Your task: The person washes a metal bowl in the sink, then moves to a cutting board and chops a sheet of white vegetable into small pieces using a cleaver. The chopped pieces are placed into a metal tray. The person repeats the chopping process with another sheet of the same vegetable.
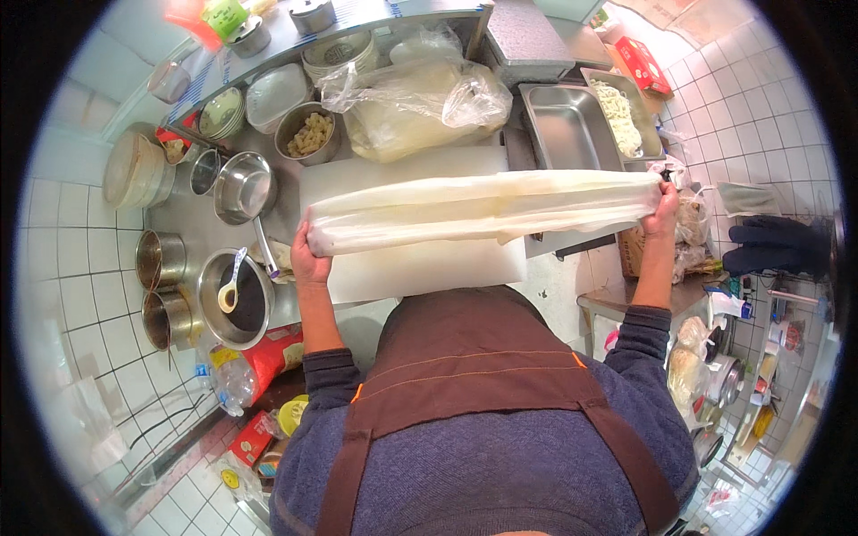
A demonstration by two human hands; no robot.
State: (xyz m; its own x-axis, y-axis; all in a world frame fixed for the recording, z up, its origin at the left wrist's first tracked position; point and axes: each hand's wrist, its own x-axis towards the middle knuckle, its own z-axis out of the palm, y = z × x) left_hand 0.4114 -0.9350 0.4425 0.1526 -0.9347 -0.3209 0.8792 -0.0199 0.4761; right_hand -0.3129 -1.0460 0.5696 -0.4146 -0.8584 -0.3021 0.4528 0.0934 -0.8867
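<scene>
A long, pale cream sheet [482, 208], which looks like tofu skin, stretches between my hands with lengthwise folds. My left hand [310, 254] grips its left end, near the left edge of a white cutting board [429, 268]. Out past the board's right side, my right hand [661, 209] is closed around the other end. The sheet hangs over the board and hides its middle band. At the board's far edge rests a large clear plastic bag [422, 110] with pale yellowish contents.
Beyond the sheet at right are a steel tray [566, 120] and another tray [645, 149] holding white strips. To the left stand a steel ladle-like pan [244, 187], a pot of pale chunks [297, 153] and a bowl of dark liquid [244, 305] with a spoon [231, 288].
</scene>
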